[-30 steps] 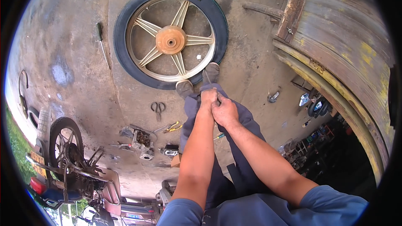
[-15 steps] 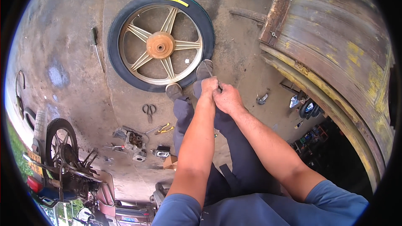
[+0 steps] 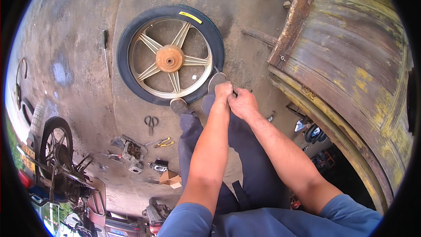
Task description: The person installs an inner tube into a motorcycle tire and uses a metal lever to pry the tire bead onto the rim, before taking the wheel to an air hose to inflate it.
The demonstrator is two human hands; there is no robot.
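Observation:
A spoked wheel (image 3: 169, 59) with a black tyre (image 3: 125, 57) lies flat on the floor in front of my feet. My left hand (image 3: 223, 90) and my right hand (image 3: 244, 104) are both closed, side by side, around a slim metal tyre lever (image 3: 216, 70). Its tip reaches the right side of the tyre near the rim; whether it is wedged under the bead I cannot tell. Dark ends of the lever show between and beside my fists, while the rest is hidden. My right shoe (image 3: 216, 80) is against the tyre's near edge, just beyond my left hand.
Left of the wheel lies a long screwdriver (image 3: 105, 46). Scissors (image 3: 151, 124), yellow-handled pliers (image 3: 165, 142), an engine part (image 3: 132, 151) and an opened carton (image 3: 171, 178) are nearer. A motorbike (image 3: 57, 149) stands lower left; a worn wooden bench (image 3: 342, 57) fills the right.
The whole scene has shifted down slightly as my view moved. My hands stay together on the lever, whose tip now shows beside the rim; my right hand has turned a little.

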